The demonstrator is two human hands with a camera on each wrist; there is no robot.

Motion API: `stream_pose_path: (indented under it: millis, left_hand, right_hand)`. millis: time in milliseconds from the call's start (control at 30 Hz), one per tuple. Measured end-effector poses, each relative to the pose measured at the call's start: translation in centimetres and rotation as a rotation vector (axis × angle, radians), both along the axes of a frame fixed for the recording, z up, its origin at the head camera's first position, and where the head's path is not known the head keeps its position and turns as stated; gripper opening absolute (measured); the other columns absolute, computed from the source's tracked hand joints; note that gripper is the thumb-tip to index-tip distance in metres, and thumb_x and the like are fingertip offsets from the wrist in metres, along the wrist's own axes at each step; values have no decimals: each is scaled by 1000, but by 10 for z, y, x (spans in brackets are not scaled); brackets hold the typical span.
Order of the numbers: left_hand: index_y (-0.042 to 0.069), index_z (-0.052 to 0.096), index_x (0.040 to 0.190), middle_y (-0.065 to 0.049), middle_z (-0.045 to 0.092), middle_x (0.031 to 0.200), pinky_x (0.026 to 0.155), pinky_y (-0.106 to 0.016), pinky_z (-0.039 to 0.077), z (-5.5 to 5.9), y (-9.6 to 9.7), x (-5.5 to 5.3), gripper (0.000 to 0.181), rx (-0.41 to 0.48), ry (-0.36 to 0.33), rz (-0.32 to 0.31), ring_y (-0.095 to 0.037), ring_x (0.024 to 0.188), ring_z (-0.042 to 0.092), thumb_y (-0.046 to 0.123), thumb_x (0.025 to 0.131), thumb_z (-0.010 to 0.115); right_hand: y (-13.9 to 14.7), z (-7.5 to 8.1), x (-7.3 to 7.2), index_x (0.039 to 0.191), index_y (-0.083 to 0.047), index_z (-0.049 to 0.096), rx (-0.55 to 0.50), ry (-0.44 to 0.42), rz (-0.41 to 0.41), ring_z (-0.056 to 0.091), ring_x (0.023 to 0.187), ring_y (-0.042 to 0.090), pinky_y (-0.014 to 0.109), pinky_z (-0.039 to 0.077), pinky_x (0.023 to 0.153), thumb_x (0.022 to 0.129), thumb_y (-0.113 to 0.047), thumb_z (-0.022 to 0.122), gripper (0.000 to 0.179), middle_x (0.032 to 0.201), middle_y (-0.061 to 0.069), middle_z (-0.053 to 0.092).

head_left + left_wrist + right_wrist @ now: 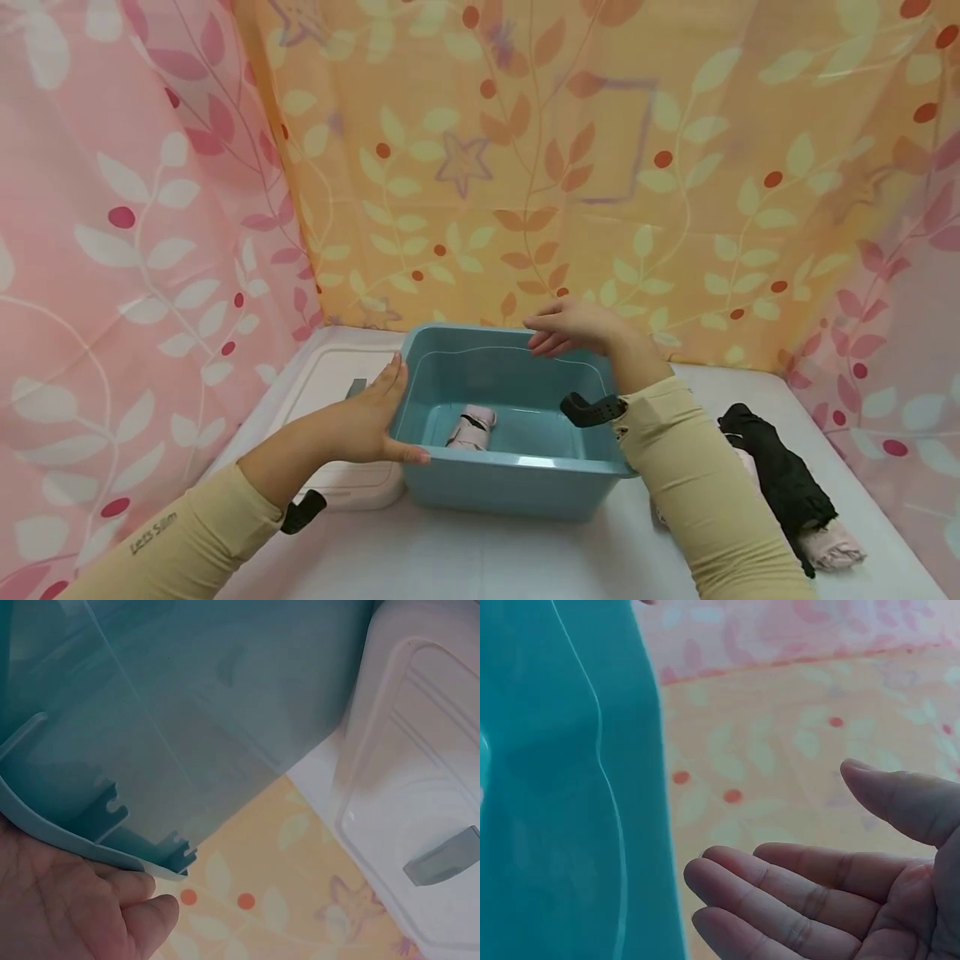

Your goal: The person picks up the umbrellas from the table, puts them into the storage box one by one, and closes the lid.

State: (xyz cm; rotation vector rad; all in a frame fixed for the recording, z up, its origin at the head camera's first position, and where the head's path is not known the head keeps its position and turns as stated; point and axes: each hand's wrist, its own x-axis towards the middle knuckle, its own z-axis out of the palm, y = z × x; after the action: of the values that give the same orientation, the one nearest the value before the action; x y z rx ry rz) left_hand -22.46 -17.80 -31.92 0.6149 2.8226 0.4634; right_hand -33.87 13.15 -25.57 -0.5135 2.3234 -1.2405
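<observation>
A blue plastic tub (510,492) stands in the middle of the table. Inside, on its floor toward the front left, lies a rolled pale pink cloth (472,427) with a dark band. My left hand (367,421) rests against the tub's left rim, fingers extended along it and thumb at the front corner. In the left wrist view its fingers (124,889) lie right at the rim's underside. Over the tub's far right part hovers my right hand (573,325), holding nothing. The right wrist view shows its fingers (795,900) spread loosely beside the tub wall.
A white lid (352,487) with a grey latch (446,859) lies left of the tub, partly behind my left arm. Black clothing (776,475) and a pale pink folded cloth (832,546) lie on the right, partly behind my right sleeve. Patterned curtains (525,167) enclose the table.
</observation>
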Motion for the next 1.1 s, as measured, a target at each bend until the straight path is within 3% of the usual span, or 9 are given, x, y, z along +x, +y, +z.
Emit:
stream_pose_path:
  millis: [233,400,533,867,1100]
  left_hand:
    - [0,-7,144,-14,-17,151,105,-54,20,-4,1,-2,130,3,-1,-4,-34,138,-3,76,62,59]
    - [0,-7,144,-14,-18,150,106,-53,19,-3,0,-5,130,-6,2,-9,-33,138,-4,76,62,58]
    - [-1,-6,144,-16,-16,151,105,-55,19,-1,-1,-5,129,-10,-4,-10,-34,138,-2,75,63,59]
    - [-3,-4,144,-17,-12,151,104,-56,19,3,-6,-12,132,-59,24,0,-35,138,-1,78,60,57]
    - [-2,-6,144,-16,-13,151,104,-57,19,7,-7,-12,132,-86,-1,-5,-36,138,0,80,60,55]
  right_hand:
    - [66,-1,18,124,6,48,9,80,-52,64,95,28,40,49,84,92,-33,55,52,100,16,66]
    - [106,-2,30,123,8,47,3,101,-118,62,99,33,39,50,83,93,-33,53,52,103,21,63]
    - [133,-3,37,125,11,44,-9,109,-155,63,95,26,39,50,83,95,-32,50,53,102,18,64]
    - [190,-8,51,130,18,32,33,106,-207,63,97,27,34,50,82,98,-31,42,59,107,21,63]
    - [221,-19,63,129,22,28,26,69,-270,65,88,14,29,51,79,99,-30,39,61,105,18,64]
